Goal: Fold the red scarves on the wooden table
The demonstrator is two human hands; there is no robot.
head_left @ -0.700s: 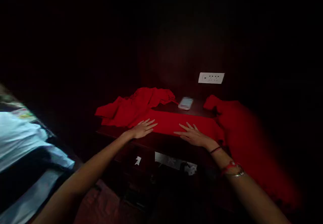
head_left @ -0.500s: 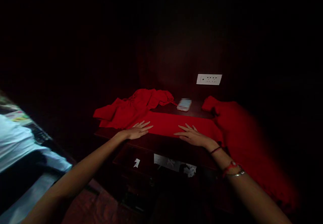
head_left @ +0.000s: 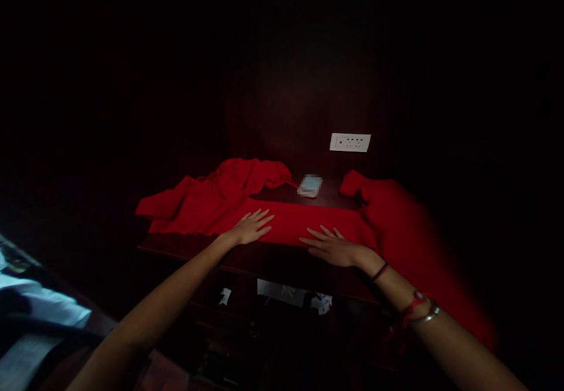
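A red cloth (head_left: 291,221) lies spread over a dark wooden table (head_left: 282,259) in a dim room. My left hand (head_left: 251,228) rests flat on the cloth near its front edge, fingers stretched out. My right hand (head_left: 332,245) also lies flat on the cloth a little to the right, fingers spread. The cloth bunches up at the left (head_left: 202,194) and hangs down over the table's right side (head_left: 409,232). Neither hand holds anything.
A small pale object (head_left: 309,185) sits at the back of the table. A white socket plate (head_left: 350,142) is on the dark wall behind. Pale scraps (head_left: 286,291) show on a shelf under the tabletop. Light bedding (head_left: 30,309) lies at the lower left.
The view has shifted, so the table sits lower and further left in frame. My left hand has slid slightly forward on the cloth. Both hands stay flat.
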